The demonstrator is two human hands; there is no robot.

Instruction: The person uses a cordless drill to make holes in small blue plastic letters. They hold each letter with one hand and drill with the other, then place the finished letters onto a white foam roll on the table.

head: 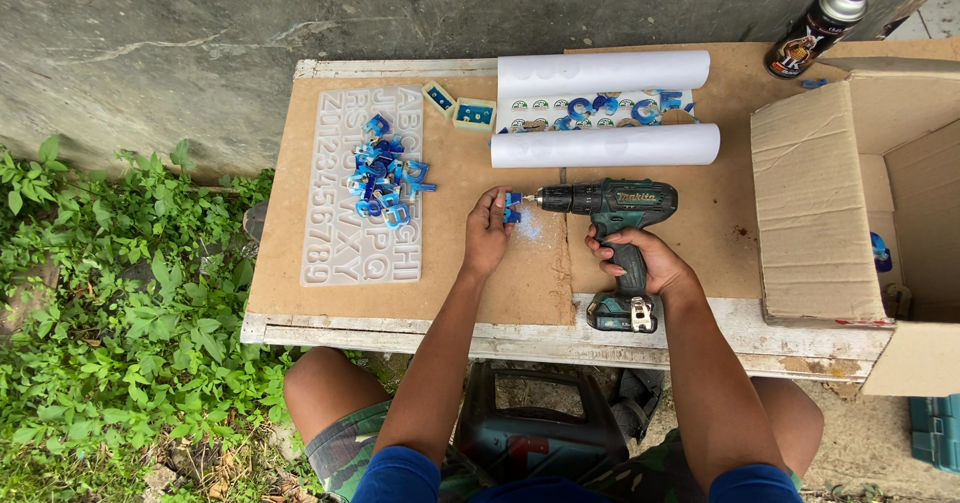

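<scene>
A small blue letter (513, 206) stands on edge on the board (640, 263), pinched between the fingers of the left hand (487, 231), and the bit of the drill (612, 213) meets it from the right. The right hand (648, 260) is wrapped around the drill's grip, with the drill lying level and its battery toward the person. Pale dust lies on the board just under the letter, so the step in hand looks like drilling a hole through this piece. The next move seems to call for a steady, light push along the bit's line while the left fingers keep the letter from spinning and stay clear of the tip. Left of the letter lies a translucent mould (362, 185) of letters and digits, with a heap of blue letters (385, 175) on it. Beyond the letter, toward the wall, a paper sheet (603, 109) curled at both edges holds more blue pieces, and two small square moulds (462, 107) sit to its left. Far right of the letter stands an open box (850, 203), with a spray can (820, 25) behind it.
</scene>
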